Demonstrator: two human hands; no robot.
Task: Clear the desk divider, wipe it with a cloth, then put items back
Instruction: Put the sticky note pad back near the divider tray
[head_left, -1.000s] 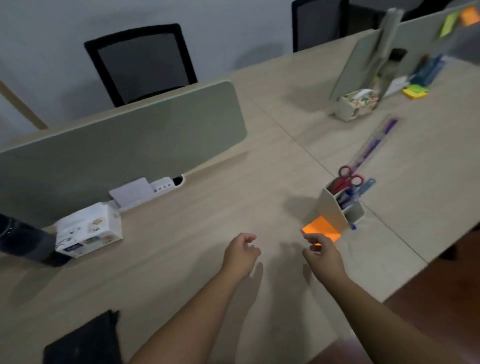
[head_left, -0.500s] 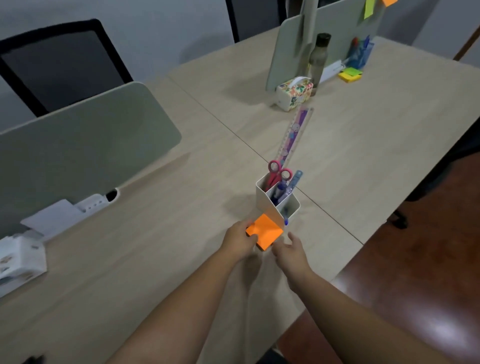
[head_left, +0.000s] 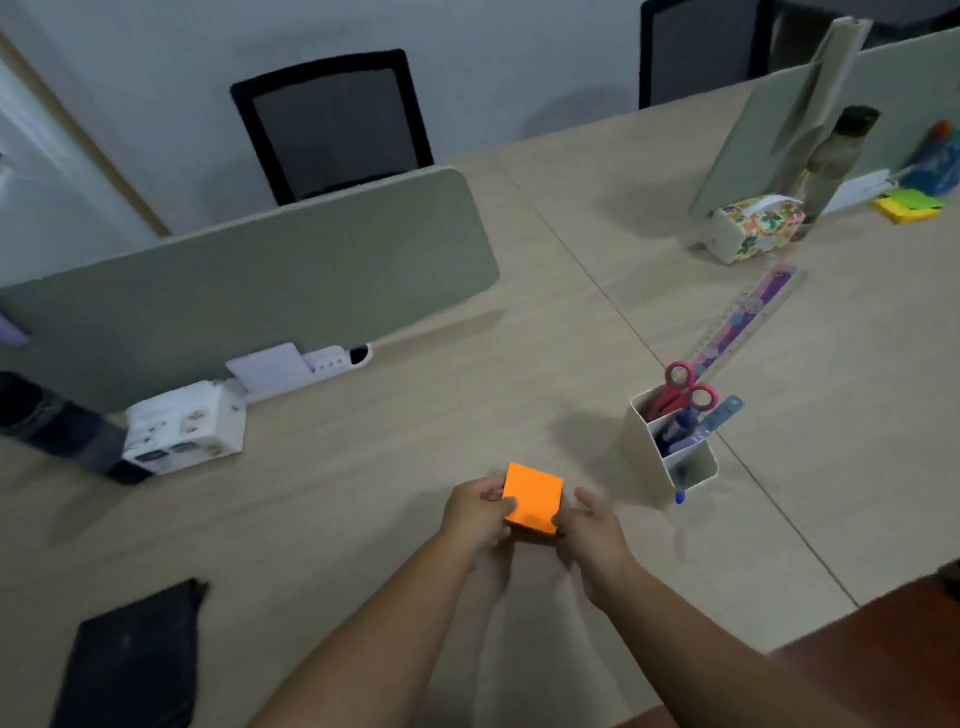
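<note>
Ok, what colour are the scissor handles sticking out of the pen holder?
The scissor handles are pinkish red, seen in the head view, standing in the pen holder.

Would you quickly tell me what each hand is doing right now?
Left hand: grips the orange sticky-note pad.
Right hand: holds the pad's other side.

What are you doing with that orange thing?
A person is holding an orange pad of sticky notes in both hands above the desk. The left hand pinches its left edge and the right hand supports its right corner. To the right stands a white pen holder with red scissors in it. The grey desk divider behind has no notes stuck on it, so the pad may be going back there.
</note>
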